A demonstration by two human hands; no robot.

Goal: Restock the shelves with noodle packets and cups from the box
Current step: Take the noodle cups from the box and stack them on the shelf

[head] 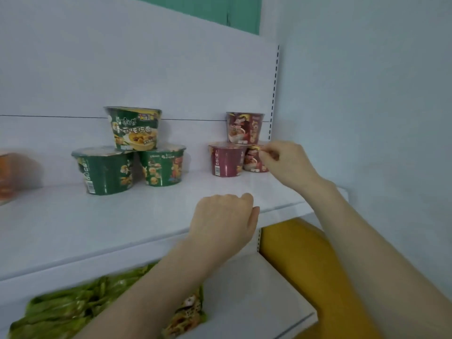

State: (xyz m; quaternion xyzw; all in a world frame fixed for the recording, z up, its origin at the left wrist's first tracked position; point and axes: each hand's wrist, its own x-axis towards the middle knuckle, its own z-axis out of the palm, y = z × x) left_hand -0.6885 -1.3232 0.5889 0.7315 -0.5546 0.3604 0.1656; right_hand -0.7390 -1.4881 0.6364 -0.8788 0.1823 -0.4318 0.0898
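Head view showed the right hand (286,160) up at the far right end of the upper shelf (122,228), its fingertips (265,152) pinched together against the lower right red cup (254,160) of a three-cup stack. That cup sat directly under those fingers, partly hidden by them; the other lower red cup (223,159) stood just to their left, and the top red cup (244,128) rested across the two, just above the fingers. Whether the pinch truly held the cup's rim or lid tab, or only touched it, could not be told. The fingers were nearly closed, with no visible gap between thumb and forefinger.

The left hand (225,221) hung curled into a loose fist near the shelf's front edge, well below and to the left of the right fingers, and seemed to hold nothing, though its palm side was hidden.

Farther left of both hands stood a pyramid of three green cups (132,152). Green noodle packets (73,307) lay on the lower shelf (256,302), beneath the left forearm. The box was not in view.

The step in hand looked like straightening the red stack, nudging the lower right cup into line. The next move would probably call for a light touch, since the top cup bridged both lower ones and a hard push could tip it; then a release and a reach back for more stock.
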